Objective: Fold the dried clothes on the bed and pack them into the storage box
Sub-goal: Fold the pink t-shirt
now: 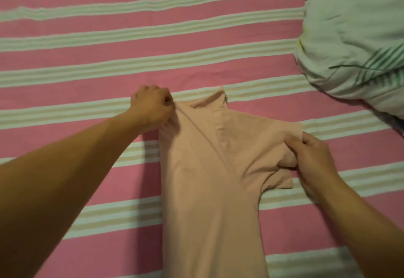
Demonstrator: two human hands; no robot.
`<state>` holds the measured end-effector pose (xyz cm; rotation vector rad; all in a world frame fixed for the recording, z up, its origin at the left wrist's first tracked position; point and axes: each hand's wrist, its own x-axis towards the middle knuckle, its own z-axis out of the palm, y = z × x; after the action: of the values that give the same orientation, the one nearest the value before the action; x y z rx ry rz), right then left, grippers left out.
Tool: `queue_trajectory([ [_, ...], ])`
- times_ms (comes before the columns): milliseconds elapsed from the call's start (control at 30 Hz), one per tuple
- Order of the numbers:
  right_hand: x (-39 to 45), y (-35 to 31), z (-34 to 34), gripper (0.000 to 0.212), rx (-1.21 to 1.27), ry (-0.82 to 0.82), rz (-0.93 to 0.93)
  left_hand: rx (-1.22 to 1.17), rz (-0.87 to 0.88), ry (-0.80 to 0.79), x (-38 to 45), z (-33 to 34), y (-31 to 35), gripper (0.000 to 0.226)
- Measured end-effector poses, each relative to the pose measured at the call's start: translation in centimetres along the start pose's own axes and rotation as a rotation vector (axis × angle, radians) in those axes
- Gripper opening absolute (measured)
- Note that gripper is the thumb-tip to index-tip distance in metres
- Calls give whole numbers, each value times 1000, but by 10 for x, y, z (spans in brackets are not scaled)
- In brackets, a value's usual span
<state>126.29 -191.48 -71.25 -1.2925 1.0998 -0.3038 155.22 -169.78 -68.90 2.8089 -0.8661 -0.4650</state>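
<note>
Peach T-shirt (203, 179) lies lengthwise on striped bedsheet (87, 63), collar pointing away. Left hand (150, 107) grips shoulder; right hand (310, 159) pinches sleeve.

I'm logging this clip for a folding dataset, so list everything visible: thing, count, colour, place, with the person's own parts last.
Peach-pink cotton T-shirt: one, peach-pink, lying mid-bed, running down to the bottom edge.
Striped bedsheet: one, pink with white and beige stripes, covering the bed under everything.
Rumpled leaf-print quilt: one, pale green with darker green leaves, upper right on the sheet.
Left hand: one, gripping the shirt's left shoulder.
Right hand: one, pinching the right sleeve.
</note>
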Motion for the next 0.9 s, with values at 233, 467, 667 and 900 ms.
queue_trajectory([
  [233,-20,5,11,22,-341,63,-313,12,152,204,-120,63,71,39],
  [467,-12,-15,5,21,-672,-30,-369,102,67,-122,-104,92,61,68],
  [667,-61,-88,60,30,-724,-434,-353,-980,-254,-33,-106,7,44,40],
  [900,-108,-43,126,57,-1248,-795,-459,-1566,-617,-397,-111,21,15,38],
])
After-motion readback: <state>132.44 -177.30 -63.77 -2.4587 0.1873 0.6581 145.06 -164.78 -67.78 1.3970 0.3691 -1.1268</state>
